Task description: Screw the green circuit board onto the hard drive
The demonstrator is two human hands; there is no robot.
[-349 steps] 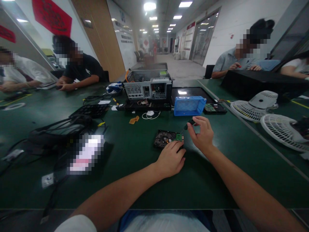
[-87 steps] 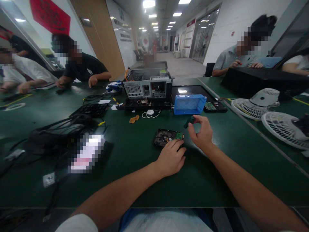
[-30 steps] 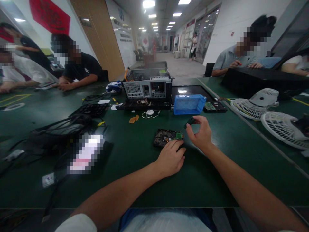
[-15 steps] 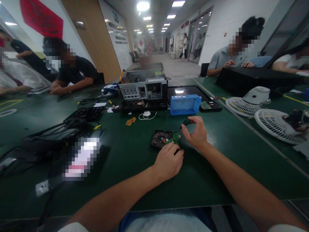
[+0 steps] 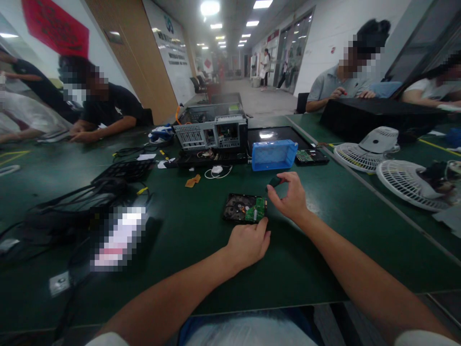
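My left hand [image 5: 247,245], half-curled, grip unclear, is sliding toward five o'clock on the drive [image 5: 235,207], baring its board [image 5: 256,209] for access; my right hand [image 5: 291,198] is pinching the driver [image 5: 275,181] at two.

Near the centre of the frame, an open computer case [image 5: 209,135] stands left of a blue bin [image 5: 273,161]. Two white grilles [image 5: 406,185] lie at the right; a red poster [image 5: 55,30] hangs upper left.

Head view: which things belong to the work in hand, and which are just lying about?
In hand:
hard drive, left hand at its near edge
dark green tool handle, in the right hand

Seemingly just lying about:
blue bin
white fan grilles
computer case
brown scrap
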